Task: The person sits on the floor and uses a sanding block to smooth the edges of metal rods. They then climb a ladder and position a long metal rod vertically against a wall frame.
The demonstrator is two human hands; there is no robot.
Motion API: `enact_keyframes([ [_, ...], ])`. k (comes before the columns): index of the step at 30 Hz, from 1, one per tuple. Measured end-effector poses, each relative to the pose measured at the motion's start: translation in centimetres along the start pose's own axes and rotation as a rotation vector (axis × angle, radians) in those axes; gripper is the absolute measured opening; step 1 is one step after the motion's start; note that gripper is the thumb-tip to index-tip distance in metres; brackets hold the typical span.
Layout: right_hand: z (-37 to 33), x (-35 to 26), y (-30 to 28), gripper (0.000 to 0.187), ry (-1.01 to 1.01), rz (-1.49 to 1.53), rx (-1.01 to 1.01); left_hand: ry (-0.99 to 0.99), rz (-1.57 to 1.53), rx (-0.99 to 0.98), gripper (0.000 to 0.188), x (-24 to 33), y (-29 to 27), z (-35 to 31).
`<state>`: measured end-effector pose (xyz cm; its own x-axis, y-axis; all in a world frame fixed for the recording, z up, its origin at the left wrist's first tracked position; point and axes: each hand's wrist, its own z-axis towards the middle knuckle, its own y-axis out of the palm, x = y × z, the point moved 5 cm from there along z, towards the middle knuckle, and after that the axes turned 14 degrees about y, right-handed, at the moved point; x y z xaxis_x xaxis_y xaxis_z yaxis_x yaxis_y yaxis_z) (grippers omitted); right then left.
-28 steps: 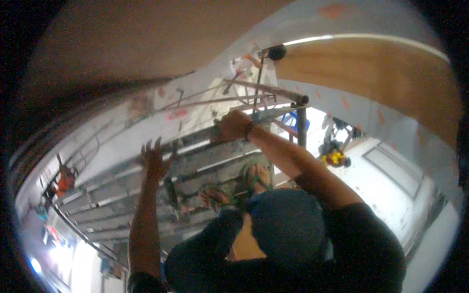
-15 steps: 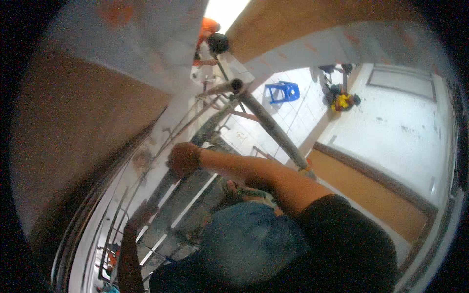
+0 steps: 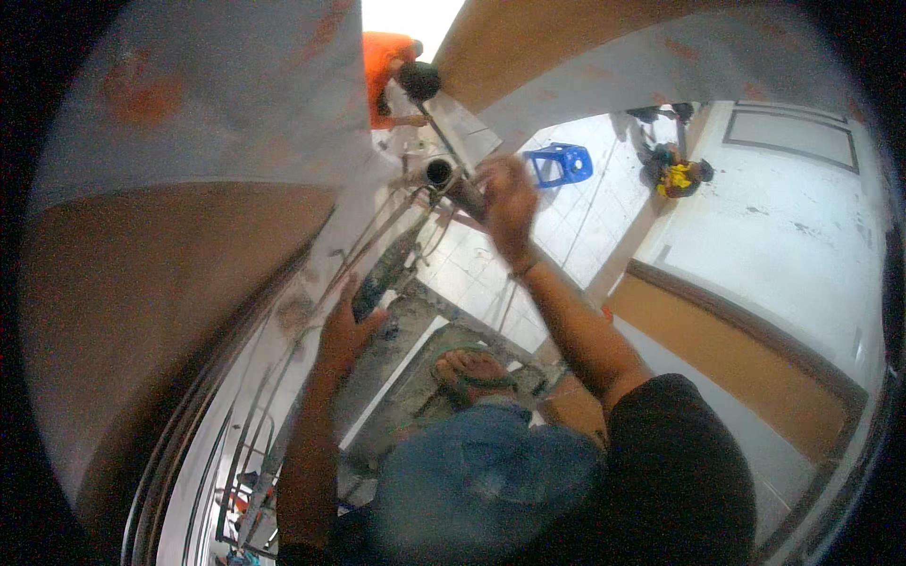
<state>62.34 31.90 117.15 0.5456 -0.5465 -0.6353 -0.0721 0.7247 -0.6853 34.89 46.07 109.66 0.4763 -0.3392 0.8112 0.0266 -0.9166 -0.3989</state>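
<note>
My left hand (image 3: 342, 332) is wrapped around the grip of a grey power drill (image 3: 385, 274) close against the wall (image 3: 189, 264). My right hand (image 3: 508, 203) clutches the scaffold's metal tube (image 3: 444, 175) at its upper corner, well above the blue stool (image 3: 559, 165).

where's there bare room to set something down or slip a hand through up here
Little free. The platform board is bare only left of the sandalled foot. The left hand holds a power tool; the right hand grips the pipe frame. Cables crowd between them. The tiled floor by the blue stool is open.
</note>
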Motion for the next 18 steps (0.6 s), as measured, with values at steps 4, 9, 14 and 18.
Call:
enact_keyframes([
  [4,-0.7,19.2,4.7,0.027,0.819,0.165,-0.171,-0.066,0.097,-0.014,0.070,-2.8,0.6,-1.9],
  [9,-7.7,31.9,13.0,0.043,0.804,-0.233,-0.995,-0.150,0.080,-0.018,0.070,-2.3,0.4,-1.6],
  [14,-11.8,35.3,17.2,0.037,0.750,-0.040,-1.273,-0.117,0.189,0.042,0.071,-2.3,0.8,-1.6],
  [18,-12.3,31.8,17.9,0.039,0.902,-0.029,-1.353,-0.188,0.097,0.062,0.069,-2.7,1.5,-2.8],
])
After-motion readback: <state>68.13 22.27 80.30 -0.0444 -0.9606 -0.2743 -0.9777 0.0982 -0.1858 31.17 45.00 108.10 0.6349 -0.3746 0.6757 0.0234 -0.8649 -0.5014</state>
